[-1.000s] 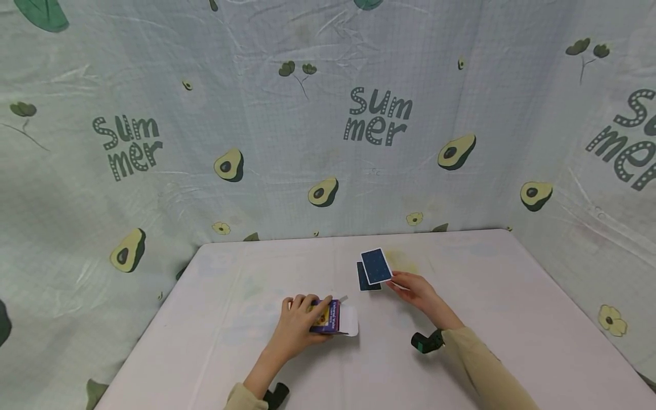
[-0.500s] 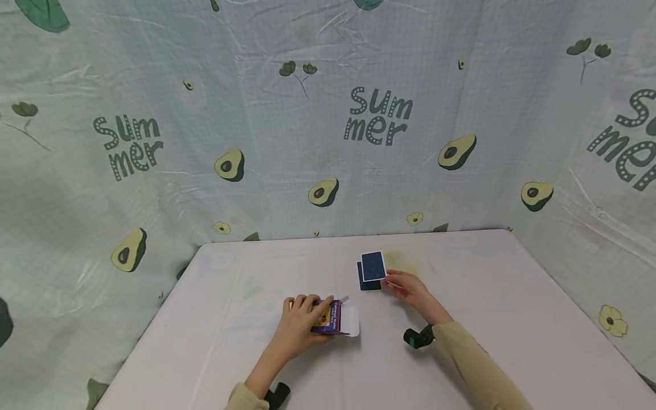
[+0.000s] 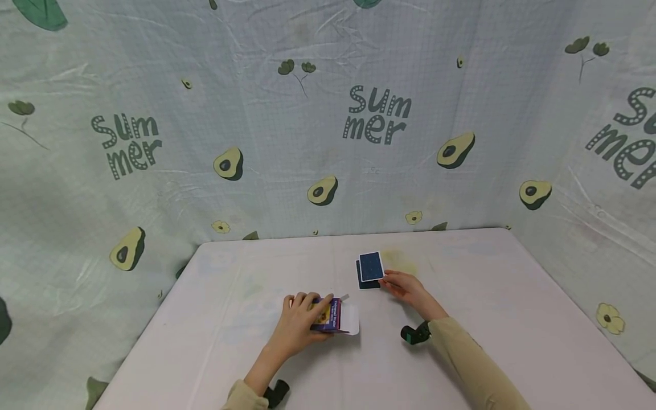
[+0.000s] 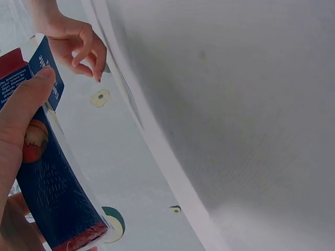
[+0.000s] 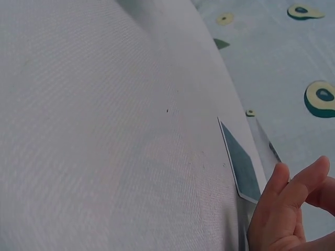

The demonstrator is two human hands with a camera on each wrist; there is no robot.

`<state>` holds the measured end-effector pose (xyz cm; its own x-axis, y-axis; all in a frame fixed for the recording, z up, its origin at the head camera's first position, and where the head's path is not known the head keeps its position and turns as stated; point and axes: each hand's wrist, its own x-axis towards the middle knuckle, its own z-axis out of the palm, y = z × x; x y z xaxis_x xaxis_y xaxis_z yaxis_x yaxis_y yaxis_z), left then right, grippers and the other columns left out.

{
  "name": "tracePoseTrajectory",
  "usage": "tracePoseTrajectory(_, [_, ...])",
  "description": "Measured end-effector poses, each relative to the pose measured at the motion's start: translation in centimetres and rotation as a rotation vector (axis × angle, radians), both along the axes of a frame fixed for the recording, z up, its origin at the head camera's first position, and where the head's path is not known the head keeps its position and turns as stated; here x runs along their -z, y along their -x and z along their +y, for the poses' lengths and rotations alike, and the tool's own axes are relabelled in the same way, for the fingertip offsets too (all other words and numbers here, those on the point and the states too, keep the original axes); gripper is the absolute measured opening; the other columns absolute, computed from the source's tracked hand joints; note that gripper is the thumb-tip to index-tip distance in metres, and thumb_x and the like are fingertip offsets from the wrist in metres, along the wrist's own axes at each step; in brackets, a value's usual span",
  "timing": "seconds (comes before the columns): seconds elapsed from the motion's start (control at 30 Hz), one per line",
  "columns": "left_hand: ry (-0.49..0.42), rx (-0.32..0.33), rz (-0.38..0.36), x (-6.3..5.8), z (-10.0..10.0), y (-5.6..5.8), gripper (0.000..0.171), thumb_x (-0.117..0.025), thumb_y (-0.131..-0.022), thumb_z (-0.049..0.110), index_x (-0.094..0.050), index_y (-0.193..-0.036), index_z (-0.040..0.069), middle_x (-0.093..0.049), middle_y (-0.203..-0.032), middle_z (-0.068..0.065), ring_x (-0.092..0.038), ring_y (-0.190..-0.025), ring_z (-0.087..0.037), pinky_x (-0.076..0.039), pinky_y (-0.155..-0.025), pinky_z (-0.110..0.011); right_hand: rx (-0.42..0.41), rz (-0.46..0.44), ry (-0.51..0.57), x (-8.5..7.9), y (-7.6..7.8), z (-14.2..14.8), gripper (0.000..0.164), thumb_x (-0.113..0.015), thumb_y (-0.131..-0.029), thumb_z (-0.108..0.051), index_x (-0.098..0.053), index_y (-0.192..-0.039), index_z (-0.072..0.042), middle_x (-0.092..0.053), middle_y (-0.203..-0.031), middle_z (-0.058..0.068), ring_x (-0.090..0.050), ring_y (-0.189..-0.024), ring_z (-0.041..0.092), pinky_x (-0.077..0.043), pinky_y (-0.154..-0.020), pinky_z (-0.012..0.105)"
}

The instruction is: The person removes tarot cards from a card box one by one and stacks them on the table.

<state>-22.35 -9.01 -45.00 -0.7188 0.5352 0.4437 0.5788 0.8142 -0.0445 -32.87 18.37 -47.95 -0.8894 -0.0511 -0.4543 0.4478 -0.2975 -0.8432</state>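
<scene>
My left hand (image 3: 296,327) grips a small purple-blue card box (image 3: 328,316), thumb along its face. The box's white end flap stands open toward the right. In the left wrist view the box (image 4: 55,178) shows a dark blue side with lettering and a red end. Farther back, my right hand (image 3: 407,289) pinches a card (image 3: 371,266) with a dark blue back and white border by its near right corner. This card overlaps a second dark blue card (image 3: 368,285) on the table. In the right wrist view the held card (image 5: 269,144) appears nearly edge-on.
A pale cloth covers the table (image 3: 246,341). Behind it and at the sides hangs a light sheet (image 3: 287,131) printed with avocados and the word "summer". A dark wrist device (image 3: 415,334) sits below the right hand; another (image 3: 277,394) is by the left wrist.
The right hand has moved slightly left, bringing the held card, earlier tilted and farther right, more squarely over the lower card. The left hand and box have stayed in place.
</scene>
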Motion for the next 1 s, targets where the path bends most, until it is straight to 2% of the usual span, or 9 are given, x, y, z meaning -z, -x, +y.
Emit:
tracePoseTrajectory(0.23, [0.009, 0.003, 0.014, 0.0, -0.02, 0.07, 0.076, -0.075, -0.061, 0.052, -0.049, -0.127, 0.025, -0.054, -0.108, -0.002, -0.047, -0.095, -0.019, -0.034, -0.081, -0.042, -0.025, -0.008, 0.04, 0.44, 0.31, -0.29, 0.051, -0.046, -0.089, 0.002, -0.029, -0.137, 0.004, -0.062, -0.063, -0.001, -0.059, -0.059, 0.003, -0.045, -0.056, 0.01])
tracePoseTrajectory(0.6, [0.014, -0.007, 0.004, -0.05, -0.04, 0.01, 0.077, -0.075, -0.062, 0.052, -0.047, -0.129, 0.026, -0.054, -0.109, -0.002, -0.048, -0.096, -0.019, -0.034, -0.082, -0.042, -0.041, -0.032, -0.007, 0.51, 0.26, -0.45, 0.05, -0.051, -0.087, 0.0, -0.036, -0.135, 0.002, -0.063, -0.064, 0.001, -0.062, -0.06, 0.005, -0.047, -0.055, 0.013])
tracePoseTrajectory(0.8, [0.009, -0.002, 0.015, 0.09, -0.12, -0.01, 0.076, -0.074, -0.062, 0.052, -0.048, -0.128, 0.026, -0.054, -0.108, -0.002, -0.048, -0.095, -0.019, -0.034, -0.081, -0.042, -0.066, -0.007, -0.076, 0.51, 0.01, -0.56, 0.05, -0.051, -0.088, -0.002, -0.036, -0.134, 0.003, -0.063, -0.062, -0.003, -0.061, -0.059, 0.003, -0.045, -0.052, 0.012])
tracePoseTrajectory(1.0, [0.005, -0.002, 0.0, 0.17, -0.15, -0.06, 0.076, -0.074, -0.062, 0.051, -0.048, -0.129, 0.025, -0.054, -0.11, -0.002, -0.048, -0.095, -0.019, -0.034, -0.081, -0.042, -0.03, 0.011, -0.161, 0.49, -0.27, -0.67, 0.046, -0.054, -0.085, 0.0, -0.042, -0.129, 0.005, -0.063, -0.063, -0.002, -0.062, -0.06, 0.005, -0.044, -0.052, 0.015])
